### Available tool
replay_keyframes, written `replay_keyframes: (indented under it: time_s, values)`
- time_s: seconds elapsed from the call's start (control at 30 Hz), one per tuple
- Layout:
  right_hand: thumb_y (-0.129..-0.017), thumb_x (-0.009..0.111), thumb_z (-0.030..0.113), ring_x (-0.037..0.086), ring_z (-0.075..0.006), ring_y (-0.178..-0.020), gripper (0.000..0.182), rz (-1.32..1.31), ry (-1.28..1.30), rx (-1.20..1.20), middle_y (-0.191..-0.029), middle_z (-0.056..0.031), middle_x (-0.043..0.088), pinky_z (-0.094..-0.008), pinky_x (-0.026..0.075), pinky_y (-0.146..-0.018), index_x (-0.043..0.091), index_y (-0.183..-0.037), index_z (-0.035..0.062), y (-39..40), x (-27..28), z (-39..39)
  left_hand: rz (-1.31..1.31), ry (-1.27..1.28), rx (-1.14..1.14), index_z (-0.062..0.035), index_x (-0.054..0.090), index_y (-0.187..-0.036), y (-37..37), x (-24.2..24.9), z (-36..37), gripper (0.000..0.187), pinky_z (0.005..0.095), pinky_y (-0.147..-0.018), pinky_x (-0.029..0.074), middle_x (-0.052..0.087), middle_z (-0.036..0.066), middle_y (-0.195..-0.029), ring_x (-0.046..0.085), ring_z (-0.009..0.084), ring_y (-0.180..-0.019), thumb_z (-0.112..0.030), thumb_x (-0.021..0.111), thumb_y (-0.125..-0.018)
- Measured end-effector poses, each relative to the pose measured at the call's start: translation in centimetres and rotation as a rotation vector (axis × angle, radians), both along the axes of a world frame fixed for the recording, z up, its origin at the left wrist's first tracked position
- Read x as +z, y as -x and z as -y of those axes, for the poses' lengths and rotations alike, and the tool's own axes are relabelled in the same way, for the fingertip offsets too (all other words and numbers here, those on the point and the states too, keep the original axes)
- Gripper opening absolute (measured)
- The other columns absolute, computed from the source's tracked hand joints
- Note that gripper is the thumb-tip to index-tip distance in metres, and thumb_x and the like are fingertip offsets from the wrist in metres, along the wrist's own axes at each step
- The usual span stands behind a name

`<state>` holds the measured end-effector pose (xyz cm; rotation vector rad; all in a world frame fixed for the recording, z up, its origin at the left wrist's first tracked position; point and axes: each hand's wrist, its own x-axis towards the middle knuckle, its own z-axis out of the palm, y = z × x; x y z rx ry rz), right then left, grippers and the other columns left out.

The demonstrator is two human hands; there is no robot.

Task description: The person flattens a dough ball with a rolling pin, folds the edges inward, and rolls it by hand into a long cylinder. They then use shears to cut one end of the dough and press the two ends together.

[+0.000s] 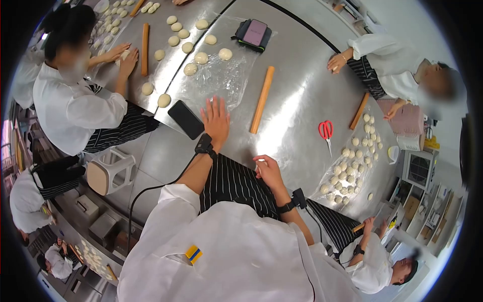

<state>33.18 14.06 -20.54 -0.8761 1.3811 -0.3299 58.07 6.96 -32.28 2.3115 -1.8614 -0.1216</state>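
My left hand (216, 122) is held flat at the near edge of the steel table, fingers stretched out and nothing in it. Just beside it lies a black phone (185, 120). My right hand (269, 173) is at the table edge in front of my striped apron (234, 183), its fingers curled in; a small pale spot shows at the fingertips, too small to name. A wooden rolling pin (262, 100) rests on the steel beyond both hands. Past the left hand, several round dough balls (201, 58) sit on and around clear plastic film (229, 83).
Red-handled scissors (326, 132) lie on the right, near many small dough pieces (347, 171) on film. A pouch with a purple phone (254, 32) is at the back. A co-worker (80, 100) presses dough at left; others stand at right. A stool (111, 171) stands left.
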Motion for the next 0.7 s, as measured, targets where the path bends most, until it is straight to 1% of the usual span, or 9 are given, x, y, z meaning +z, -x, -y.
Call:
replay_keyframes:
  time_s: [0.17, 0.23, 0.37, 0.43, 0.5, 0.57, 0.63, 0.67, 0.7]
  values:
    - [-0.102, 0.060, 0.012, 0.060, -0.0093, -0.059, 0.020, -0.008, 0.005, -0.034, -0.071, -0.0013, 0.063, -0.0267, 0.051, -0.055, 0.074, -0.115, 0.0037, -0.1, -1.3, -1.3, -0.118, 0.034, 0.092, -0.0040, 0.029, -0.171, -2.6, 3.5, 2.5, 0.076, 0.0695, -0.129, 0.015, 0.020, 0.023, -0.180, 0.014, 0.0480, -0.166, -0.044, 0.052, -0.111]
    - [-0.102, 0.061, 0.012, 0.060, -0.0088, -0.060, 0.020, -0.052, 0.017, 0.033, -0.071, -0.0008, 0.064, -0.0261, 0.050, -0.054, 0.074, -0.116, 0.0049, -1.5, -1.5, -1.0, -0.113, 0.098, 0.133, -0.0018, 0.029, -0.170, -4.0, 3.5, 3.6, 0.078, 0.0694, -0.130, 0.013, 0.020, 0.025, -0.179, 0.013, 0.0495, -0.165, -0.045, 0.053, -0.110]
    - [-0.101, 0.062, 0.012, 0.060, -0.0082, -0.061, 0.021, -0.068, 0.039, 0.047, -0.073, 0.0000, 0.065, -0.0254, 0.049, -0.054, 0.074, -0.117, 0.0062, -6.3, -1.4, 2.6, -0.132, 0.092, 0.196, -0.0001, 0.030, -0.170, -6.5, 0.4, 4.5, 0.077, 0.0704, -0.129, 0.011, 0.018, 0.027, -0.179, 0.011, 0.0513, -0.165, -0.042, 0.052, -0.109]
    - [-0.100, 0.062, 0.011, 0.060, -0.0073, -0.061, 0.025, 0.041, 0.050, 0.034, -0.085, -0.0011, 0.071, -0.0245, 0.047, -0.052, 0.074, -0.123, 0.0070, -9.5, -2.2, 6.4, -0.158, 0.069, 0.215, 0.0001, 0.030, -0.169, -7.0, -0.8, 4.6, 0.076, 0.0678, -0.130, 0.010, 0.017, 0.030, -0.178, 0.010, 0.0520, -0.165, -0.039, 0.051, -0.108]
    - [-0.097, 0.063, 0.009, 0.062, -0.0107, -0.065, 0.033, 0.044, 0.159, -0.019, -0.098, -0.0042, 0.075, -0.0272, 0.052, -0.059, 0.073, -0.129, 0.0065, -12.9, -3.1, 10.5, -0.148, 0.026, 0.231, 0.0008, 0.029, -0.169, -6.7, -0.7, 4.8, 0.076, 0.0664, -0.131, 0.011, 0.017, 0.031, -0.178, 0.011, 0.0515, -0.165, -0.038, 0.052, -0.108]
    - [-0.093, 0.064, 0.006, 0.074, -0.0247, -0.083, 0.046, -0.117, 0.505, 0.138, -0.121, -0.0162, 0.075, -0.0368, 0.061, -0.075, 0.067, -0.139, 0.0032, -15.2, -4.9, 14.6, -0.145, -0.019, 0.239, 0.0015, 0.028, -0.170, -6.9, 0.3, 4.7, 0.076, 0.0650, -0.131, 0.011, 0.018, 0.032, -0.177, 0.011, 0.0510, -0.165, -0.037, 0.052, -0.108]
    - [-0.090, 0.063, 0.006, 0.075, -0.0400, -0.109, 0.064, -0.324, 1.131, 0.238, -0.150, -0.0275, 0.061, -0.0457, 0.061, -0.093, 0.054, -0.153, 0.0004, -17.1, -7.9, 18.8, -0.164, -0.030, 0.262, 0.0069, 0.027, -0.168, -7.5, 1.3, 4.9, 0.079, 0.0647, -0.131, 0.012, 0.017, 0.034, -0.176, 0.012, 0.0516, -0.165, -0.038, 0.053, -0.108]
    - [-0.090, 0.063, 0.006, 0.075, -0.0400, -0.109, 0.064, -0.339, 1.131, 0.235, -0.150, -0.0275, 0.061, -0.0457, 0.061, -0.093, 0.054, -0.153, 0.0004, -18.1, -8.2, 20.6, -0.174, -0.030, 0.251, 0.0069, 0.027, -0.168, -7.7, 1.4, 5.2, 0.079, 0.0647, -0.131, 0.012, 0.017, 0.034, -0.176, 0.012, 0.0516, -0.165, -0.038, 0.053, -0.108]
    - [-0.090, 0.063, 0.007, 0.072, -0.0426, -0.116, 0.070, -0.392, 1.110, 0.251, -0.160, -0.0276, 0.050, -0.0475, 0.060, -0.097, 0.047, -0.158, 0.0002, -18.9, -8.1, 22.0, -0.193, -0.016, 0.260, 0.0095, 0.026, -0.167, -7.9, 1.2, 5.1, 0.080, 0.0649, -0.131, 0.012, 0.017, 0.034, -0.176, 0.011, 0.0516, -0.165, -0.038, 0.053, -0.108]
